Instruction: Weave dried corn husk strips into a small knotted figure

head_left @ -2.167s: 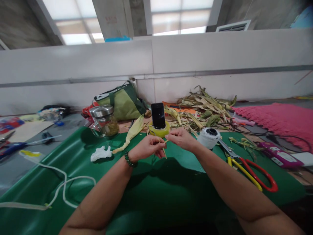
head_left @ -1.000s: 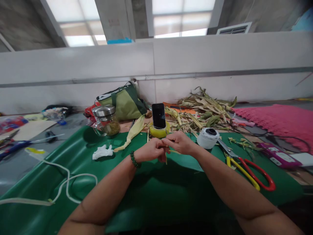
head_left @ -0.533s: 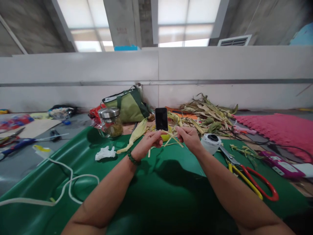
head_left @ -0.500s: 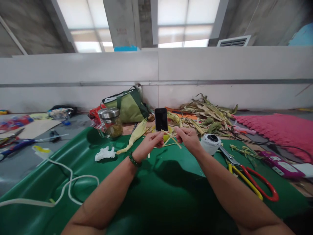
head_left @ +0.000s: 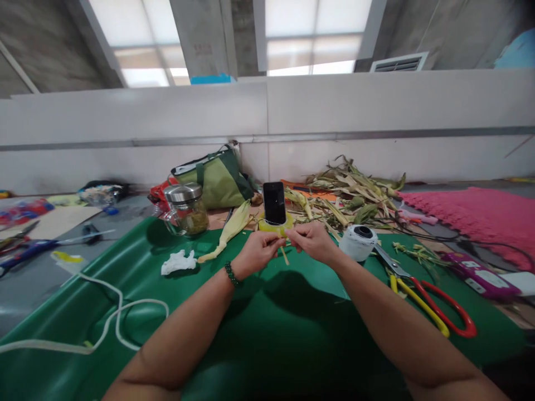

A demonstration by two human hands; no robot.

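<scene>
Pale husk strips (head_left: 285, 255) are pinched between the fingertips of both hands (head_left: 259, 252) above the green mat (head_left: 292, 345).

Green sheet (head_left: 251, 345): glossy, smooth, plastic-type. Jar lid (head_left: 183, 192): shiny metal. Scissor blades (head_left: 390, 260): metal; hdls (head_left: 455, 306): smooth, prob. plastic. Pink cloth (head_left: 480, 217): matt, rough — husk pile (head_left: 355, 184) ditto, w/ papery look; husk strip (head_left: 285, 256): matt.

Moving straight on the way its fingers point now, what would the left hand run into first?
Most likely the bare right hand: its fingertips lie just ahead of the left hand's, by the narrow pale-yellow strip. Depth is unclear, so I can't tell whether they already touch.
</scene>
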